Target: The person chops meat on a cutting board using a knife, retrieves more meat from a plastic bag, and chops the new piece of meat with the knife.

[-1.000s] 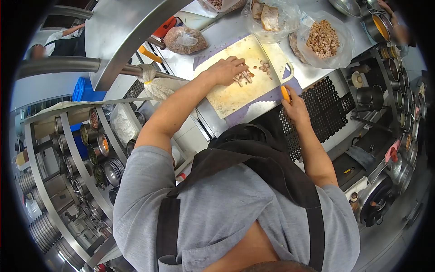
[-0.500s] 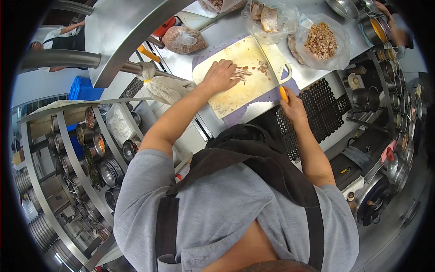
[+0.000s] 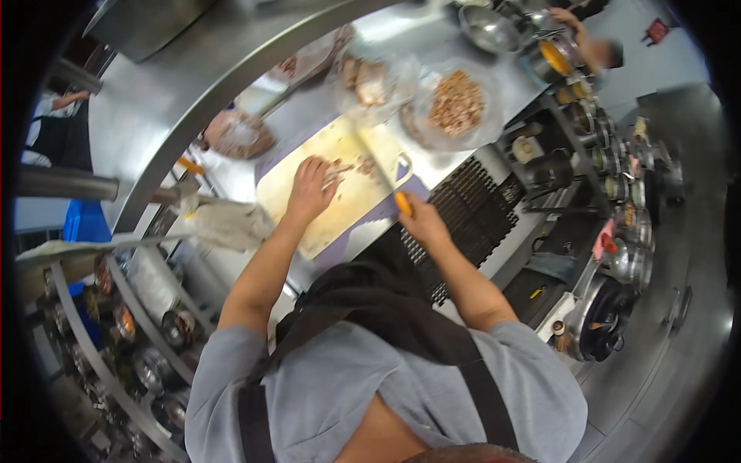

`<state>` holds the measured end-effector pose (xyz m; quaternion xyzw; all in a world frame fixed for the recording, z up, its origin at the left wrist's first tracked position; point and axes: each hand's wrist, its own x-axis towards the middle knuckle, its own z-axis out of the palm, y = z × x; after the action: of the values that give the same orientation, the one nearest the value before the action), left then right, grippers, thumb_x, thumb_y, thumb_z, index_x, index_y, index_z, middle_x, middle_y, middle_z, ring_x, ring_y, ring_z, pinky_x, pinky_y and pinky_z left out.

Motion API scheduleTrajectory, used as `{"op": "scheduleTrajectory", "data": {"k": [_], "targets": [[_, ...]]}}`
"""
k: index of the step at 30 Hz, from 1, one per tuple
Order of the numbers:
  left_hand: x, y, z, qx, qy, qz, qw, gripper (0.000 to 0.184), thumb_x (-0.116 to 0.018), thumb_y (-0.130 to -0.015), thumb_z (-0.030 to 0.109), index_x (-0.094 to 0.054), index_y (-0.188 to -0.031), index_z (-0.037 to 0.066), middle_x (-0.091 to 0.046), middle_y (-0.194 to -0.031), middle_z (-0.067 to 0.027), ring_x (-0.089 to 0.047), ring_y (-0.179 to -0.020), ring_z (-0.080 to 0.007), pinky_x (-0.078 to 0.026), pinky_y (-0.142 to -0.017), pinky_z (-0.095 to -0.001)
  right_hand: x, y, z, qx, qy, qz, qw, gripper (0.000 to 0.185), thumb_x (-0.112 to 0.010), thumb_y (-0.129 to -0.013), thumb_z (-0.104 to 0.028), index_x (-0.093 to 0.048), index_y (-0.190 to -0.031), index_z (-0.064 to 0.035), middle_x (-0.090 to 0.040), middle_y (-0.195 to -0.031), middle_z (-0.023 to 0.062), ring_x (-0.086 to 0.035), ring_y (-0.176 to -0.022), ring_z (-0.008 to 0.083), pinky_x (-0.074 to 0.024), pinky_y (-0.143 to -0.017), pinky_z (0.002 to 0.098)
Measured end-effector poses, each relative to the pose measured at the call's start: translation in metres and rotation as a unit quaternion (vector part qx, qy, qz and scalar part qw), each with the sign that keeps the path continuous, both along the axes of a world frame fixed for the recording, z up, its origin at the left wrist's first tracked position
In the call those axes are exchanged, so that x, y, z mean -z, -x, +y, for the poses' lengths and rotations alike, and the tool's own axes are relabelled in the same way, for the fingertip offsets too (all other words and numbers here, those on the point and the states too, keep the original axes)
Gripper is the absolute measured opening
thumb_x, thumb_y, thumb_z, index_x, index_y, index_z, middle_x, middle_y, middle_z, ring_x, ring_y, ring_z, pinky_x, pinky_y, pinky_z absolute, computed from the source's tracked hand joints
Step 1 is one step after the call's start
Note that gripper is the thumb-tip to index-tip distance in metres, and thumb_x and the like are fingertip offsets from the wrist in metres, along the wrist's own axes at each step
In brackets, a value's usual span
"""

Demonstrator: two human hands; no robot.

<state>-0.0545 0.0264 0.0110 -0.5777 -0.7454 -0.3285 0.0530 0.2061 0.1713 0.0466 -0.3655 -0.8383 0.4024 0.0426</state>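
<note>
My left hand (image 3: 310, 187) rests on the pale cutting board (image 3: 312, 231), its fingers drawn together over thin strips of meat (image 3: 336, 171). In my right hand (image 3: 426, 222) is the orange handle of a knife (image 3: 402, 203). The broad blade points away from me across the board, to the right of the strips. Between the blade and the strips lie small cut bits of meat (image 3: 367, 166). A purple sheet (image 3: 359, 238) shows from under the board. Behind the board sit a clear bag of meat slabs (image 3: 370, 83) and an open bag of diced meat (image 3: 457, 104).
Another tied bag (image 3: 239, 135) lies left of the board. A steel overhead shelf (image 3: 174, 131) curves across the upper left. Metal bowls (image 3: 488, 29) stand at the back right, near another person's hand (image 3: 566, 17). Shelving with pans (image 3: 150, 366) is at my left. A perforated black mat (image 3: 471, 208) lies at right.
The view has swung, so the board and both hands appear further left and lower. My left hand stays on the meat strips and my right hand keeps hold of the knife.
</note>
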Motion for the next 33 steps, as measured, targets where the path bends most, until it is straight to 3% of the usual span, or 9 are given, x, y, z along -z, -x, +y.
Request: {"op": "scheduleTrajectory", "data": {"k": [8, 12, 13, 14, 18, 22, 29, 33], "targets": [[0.011, -0.031, 0.005, -0.113, -0.002, -0.056, 0.992, 0.052, -0.073, -0.074, 0.015, -0.053, -0.117, -0.005, -0.049, -0.121, -0.0237, -0.045, -0.119, -0.0416, -0.038, -0.103, -0.0506, -0.014, 0.003, 0.000, -0.013, -0.003, -0.012, 1.000, 0.053, -0.061, -0.082, -0.021, -0.052, -0.133, -0.0086, -0.065, -0.098, 0.0298, -0.064, -0.095, 0.0432, -0.0507, -0.086, 0.0455], [-0.006, -0.029, -0.002, -0.096, 0.085, -0.046, 0.991, 0.060, -0.074, -0.072, 0.026, -0.053, -0.121, -0.003, -0.051, -0.123, -0.0215, -0.045, -0.121, -0.0377, -0.037, -0.102, -0.0481, -0.014, 0.007, 0.001, -0.016, -0.016, -0.047, 0.999, 0.052, -0.063, -0.083, -0.024, -0.053, -0.131, -0.0088, -0.066, -0.090, 0.0278, -0.066, -0.087, 0.0425, -0.0530, -0.076, 0.0463], [-0.008, -0.026, -0.002, -0.107, 0.104, -0.031, 0.988, 0.061, -0.073, -0.073, 0.029, -0.053, -0.121, -0.002, -0.051, -0.124, -0.0200, -0.045, -0.122, -0.0360, -0.037, -0.102, -0.0468, -0.015, 0.011, 0.003, -0.023, -0.007, -0.060, 0.998, 0.050, -0.063, -0.084, -0.024, -0.053, -0.129, -0.0065, -0.066, -0.099, 0.0291, -0.063, -0.096, 0.0452, -0.0514, -0.084, 0.0489], [-0.009, -0.023, -0.001, -0.116, 0.121, -0.014, 0.986, 0.062, -0.072, -0.073, 0.032, -0.053, -0.122, -0.001, -0.051, -0.126, -0.0185, -0.045, -0.123, -0.0342, -0.037, -0.102, -0.0456, -0.012, 0.012, 0.005, -0.024, -0.003, -0.035, 0.999, 0.045, -0.063, -0.086, -0.025, -0.054, -0.126, -0.0054, -0.066, -0.099, 0.0282, -0.063, -0.096, 0.0452, -0.0512, -0.083, 0.0489], [-0.014, -0.015, 0.005, -0.073, 0.112, -0.011, 0.991, 0.054, -0.071, -0.077, 0.028, -0.056, -0.122, 0.002, -0.055, -0.121, -0.0151, -0.049, -0.117, -0.0329, -0.040, -0.096, -0.0466, -0.022, 0.025, 0.005, 0.014, 0.041, -0.079, 0.996, 0.041, -0.057, -0.095, -0.038, -0.059, -0.115, -0.0024, -0.065, -0.094, 0.0289, -0.062, -0.093, 0.0467, -0.0487, -0.078, 0.0500], [0.006, -0.023, 0.009, -0.078, 0.095, -0.027, 0.992, 0.047, -0.070, -0.080, 0.028, -0.060, -0.120, 0.003, -0.057, -0.119, -0.0138, -0.051, -0.113, -0.0307, -0.042, -0.092, -0.0460, -0.028, 0.025, -0.006, 0.004, 0.059, -0.043, 0.997, 0.040, -0.053, -0.098, -0.038, -0.060, -0.113, -0.0009, -0.065, -0.092, 0.0289, -0.061, -0.093, 0.0470, -0.0475, -0.078, 0.0500], [-0.015, -0.039, 0.003, -0.063, 0.123, -0.040, 0.990, 0.043, -0.066, -0.083, 0.033, -0.062, -0.116, 0.005, -0.058, -0.117, -0.0106, -0.051, -0.114, -0.0281, -0.040, -0.094, -0.0438, -0.015, 0.031, -0.021, -0.029, 0.084, -0.030, 0.996, 0.039, -0.045, -0.101, -0.035, -0.061, -0.117, -0.0034, -0.065, -0.097, 0.0292, -0.060, -0.097, 0.0469, -0.0467, -0.083, 0.0499], [-0.015, -0.028, 0.016, -0.080, 0.167, -0.088, 0.979, 0.032, -0.064, -0.083, 0.030, -0.068, -0.103, 0.006, -0.065, -0.104, -0.0098, -0.056, -0.104, -0.0278, -0.042, -0.091, -0.0447, -0.025, 0.038, -0.022, -0.040, 0.084, -0.046, 0.995, 0.040, -0.043, -0.102, -0.036, -0.060, -0.118, -0.0033, -0.064, -0.098, 0.0297, -0.059, -0.098, 0.0474, -0.0464, -0.084, 0.0513]]}}
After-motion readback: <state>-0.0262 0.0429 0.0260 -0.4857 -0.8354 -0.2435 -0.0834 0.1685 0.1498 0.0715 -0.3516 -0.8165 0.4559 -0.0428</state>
